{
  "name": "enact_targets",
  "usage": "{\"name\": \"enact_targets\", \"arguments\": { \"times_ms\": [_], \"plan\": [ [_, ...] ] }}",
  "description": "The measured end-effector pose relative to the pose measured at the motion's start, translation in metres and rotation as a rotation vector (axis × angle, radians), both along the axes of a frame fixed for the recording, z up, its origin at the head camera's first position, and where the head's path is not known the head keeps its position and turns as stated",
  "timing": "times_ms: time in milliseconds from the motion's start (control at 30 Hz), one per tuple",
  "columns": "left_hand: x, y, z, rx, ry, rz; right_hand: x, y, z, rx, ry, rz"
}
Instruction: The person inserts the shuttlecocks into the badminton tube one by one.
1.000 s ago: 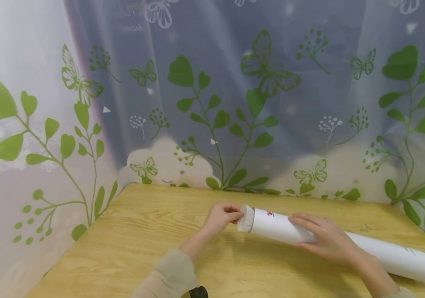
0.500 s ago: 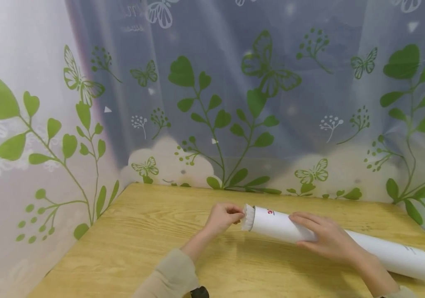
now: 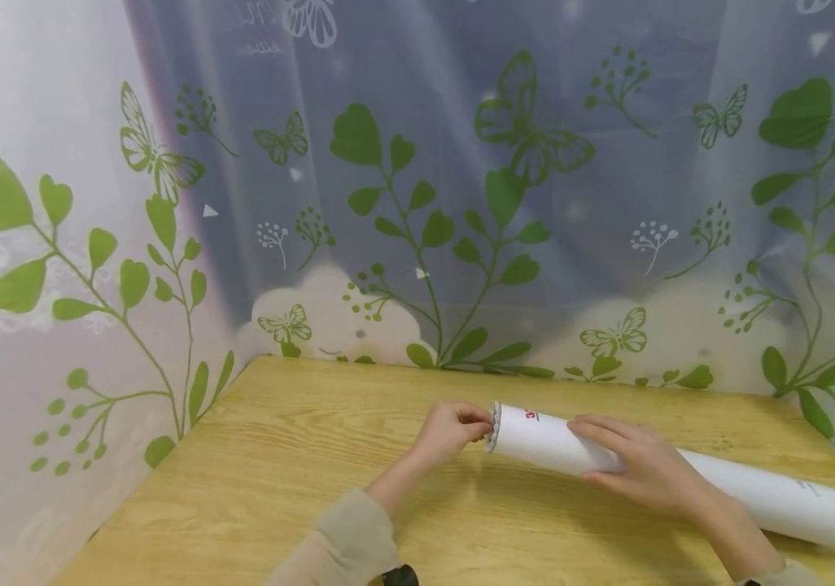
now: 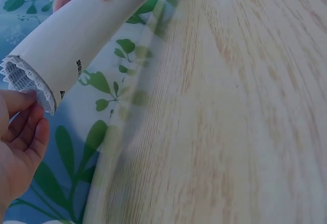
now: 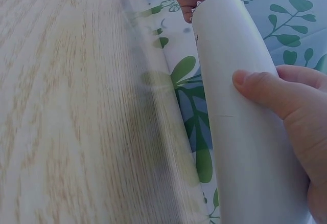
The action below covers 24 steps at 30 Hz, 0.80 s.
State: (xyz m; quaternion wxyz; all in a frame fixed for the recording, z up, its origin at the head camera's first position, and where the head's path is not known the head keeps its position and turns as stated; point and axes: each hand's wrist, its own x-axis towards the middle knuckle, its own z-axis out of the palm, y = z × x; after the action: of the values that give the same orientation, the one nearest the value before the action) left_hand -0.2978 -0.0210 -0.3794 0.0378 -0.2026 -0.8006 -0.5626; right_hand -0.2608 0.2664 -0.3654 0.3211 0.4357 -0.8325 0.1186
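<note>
A long white tube (image 3: 549,440) with red lettering near its left end slants across the table, its left end raised and its right end low over the wood. In that left end sits a white shuttlecock (image 4: 18,75), its scalloped skirt edge just showing at the tube's mouth. My left hand (image 3: 456,430) pinches the skirt's rim between thumb and fingers, as the left wrist view shows. My right hand (image 3: 633,460) grips the tube around its middle, thumb (image 5: 258,83) on the near side. The rest of the shuttlecock is hidden inside the tube.
The wooden table (image 3: 300,423) runs back to a hanging curtain (image 3: 403,203) printed with green leaves and butterflies. Another printed sheet (image 3: 44,342) borders the left side. A small dark object (image 3: 399,575) shows by the left sleeve.
The shuttlecock's skirt has slid rightward into the tube, from sticking well out to nearly level with its mouth. My left hand moved right with it; the right hand has kept its hold.
</note>
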Motion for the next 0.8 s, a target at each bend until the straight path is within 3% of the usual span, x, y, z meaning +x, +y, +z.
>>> {"name": "enact_targets", "arguments": {
  "times_ms": [233, 800],
  "plan": [
    [0.0018, 0.0021, 0.0012, -0.015, -0.005, 0.007, -0.0008, -0.0003, 0.0006, 0.004, 0.009, 0.015],
    [0.0012, 0.0095, -0.0018, -0.086, 0.082, 0.018, 0.0003, 0.0003, -0.0006, 0.008, -0.002, 0.013]
  ]
}}
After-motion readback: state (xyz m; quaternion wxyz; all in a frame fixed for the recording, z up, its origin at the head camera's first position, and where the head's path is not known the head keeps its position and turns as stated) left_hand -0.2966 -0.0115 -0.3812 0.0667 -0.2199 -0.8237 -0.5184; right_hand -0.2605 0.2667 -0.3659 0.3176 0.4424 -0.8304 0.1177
